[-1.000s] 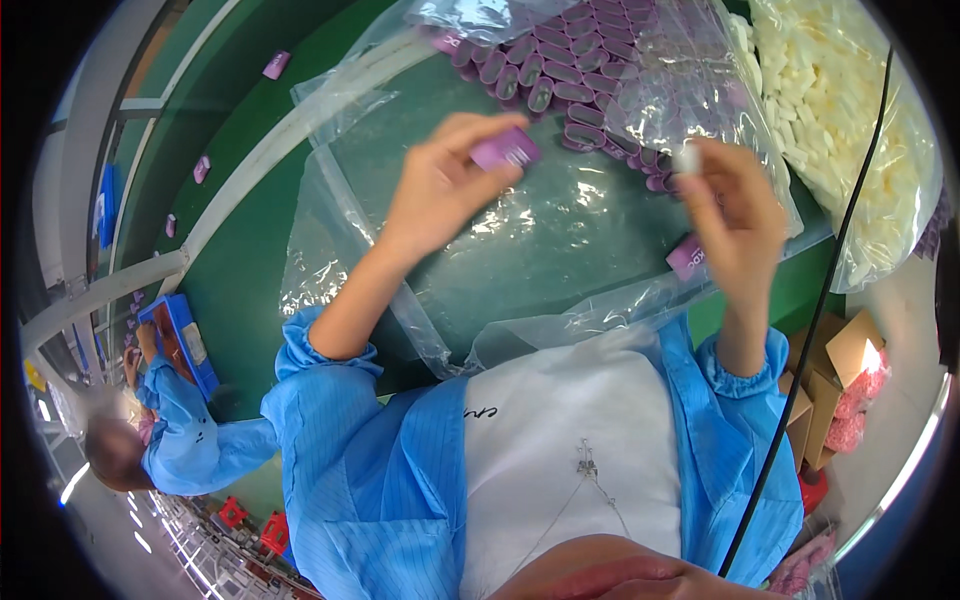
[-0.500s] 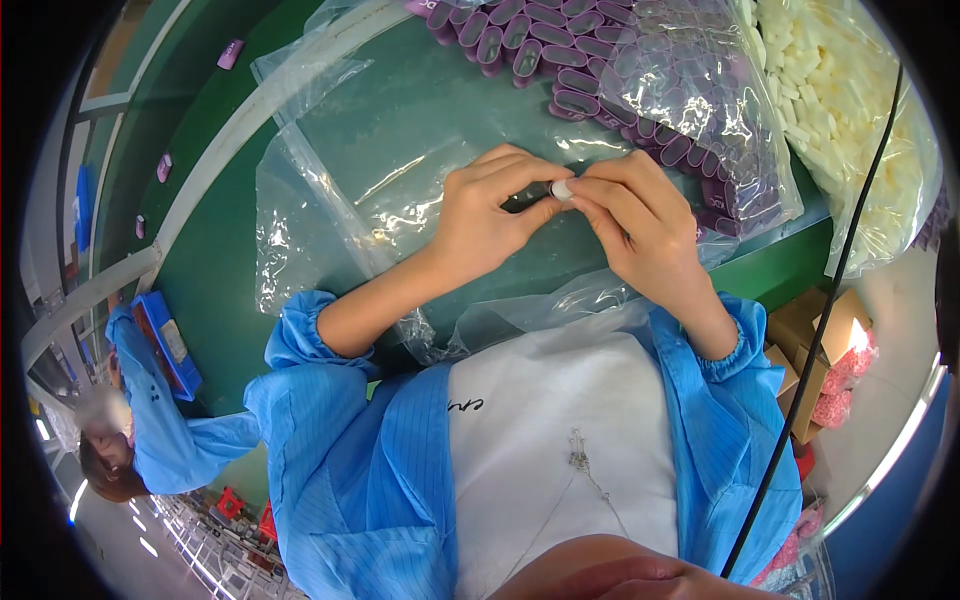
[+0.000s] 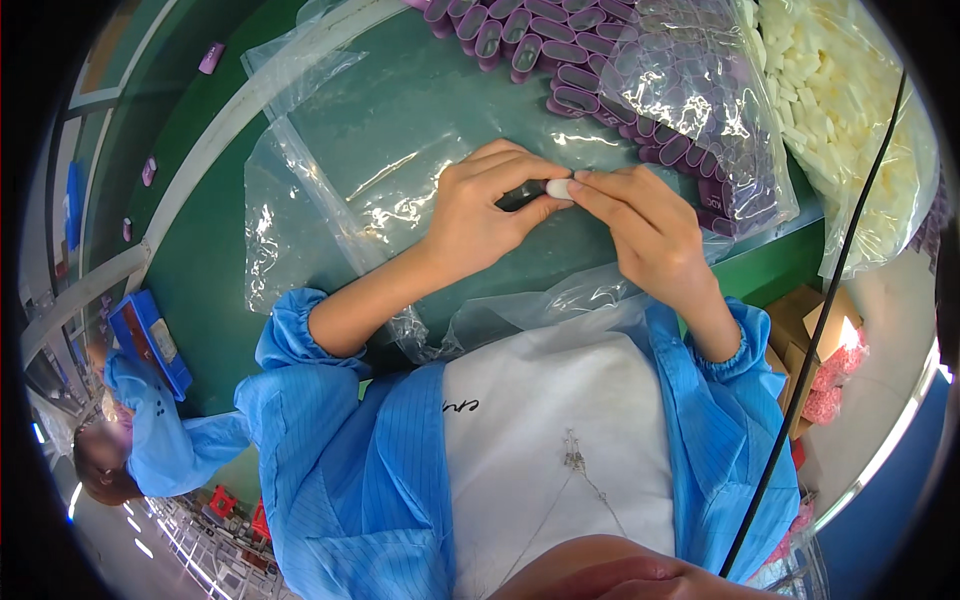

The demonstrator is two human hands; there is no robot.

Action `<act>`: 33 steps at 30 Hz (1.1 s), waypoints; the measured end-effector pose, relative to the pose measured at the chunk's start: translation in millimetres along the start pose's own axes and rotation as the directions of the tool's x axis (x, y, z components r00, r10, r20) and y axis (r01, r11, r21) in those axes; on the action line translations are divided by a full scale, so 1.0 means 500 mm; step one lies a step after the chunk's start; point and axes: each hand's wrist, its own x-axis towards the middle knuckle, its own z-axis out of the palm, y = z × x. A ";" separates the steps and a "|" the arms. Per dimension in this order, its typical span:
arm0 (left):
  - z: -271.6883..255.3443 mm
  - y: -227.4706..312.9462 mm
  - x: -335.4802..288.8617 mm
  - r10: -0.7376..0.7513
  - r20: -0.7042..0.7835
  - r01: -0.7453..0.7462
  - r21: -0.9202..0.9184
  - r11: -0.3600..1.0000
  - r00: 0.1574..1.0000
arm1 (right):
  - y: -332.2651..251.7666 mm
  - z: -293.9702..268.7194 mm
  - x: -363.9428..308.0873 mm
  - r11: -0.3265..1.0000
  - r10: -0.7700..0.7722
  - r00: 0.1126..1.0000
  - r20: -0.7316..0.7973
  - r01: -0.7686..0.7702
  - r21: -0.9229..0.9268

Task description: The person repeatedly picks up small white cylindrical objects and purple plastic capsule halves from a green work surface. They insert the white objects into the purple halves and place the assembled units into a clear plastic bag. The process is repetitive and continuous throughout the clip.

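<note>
My left hand point(image 3: 487, 200) pinches a small dark casing point(image 3: 522, 194), mostly covered by its fingers and thumb. From the casing's right end sticks out a small white piece point(image 3: 559, 189). My right hand point(image 3: 650, 222) meets it from the right, thumb and fingertips closed at the white piece's outer end. Both hands hover over a clear plastic sheet point(image 3: 400, 150) on the green table. Beyond them, many purple oval casings point(image 3: 575, 76) with open ends stand packed together, partly under clear film.
A clear bag of cream-white small pieces point(image 3: 830, 120) lies at the far right. Cardboard boxes point(image 3: 795, 325) and pink bundles point(image 3: 835, 375) sit lower right. A black cord point(image 3: 850, 230) crosses the right side. At left, a co-worker in a blue sleeve point(image 3: 180, 445) is near a blue bin point(image 3: 150, 345).
More of the white piece shows now, as the right fingertips have shifted to its outer end. The left hand keeps its pinch on the casing. The whole view has shifted slightly.
</note>
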 end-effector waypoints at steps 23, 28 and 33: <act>0.001 -0.003 -0.001 0.101 0.042 -0.104 0.083 0.991 0.994 | 0.032 0.005 -0.035 0.960 -0.211 0.977 0.028 0.213 -0.184; 0.014 -0.004 -0.014 0.368 0.033 -0.360 0.298 0.884 0.929 | 0.030 0.015 -0.042 0.969 -0.190 0.982 0.017 0.190 -0.158; 0.012 -0.007 -0.017 0.389 0.076 -0.394 0.289 0.873 0.918 | 0.029 0.017 -0.040 0.977 -0.177 0.984 -0.009 0.175 -0.124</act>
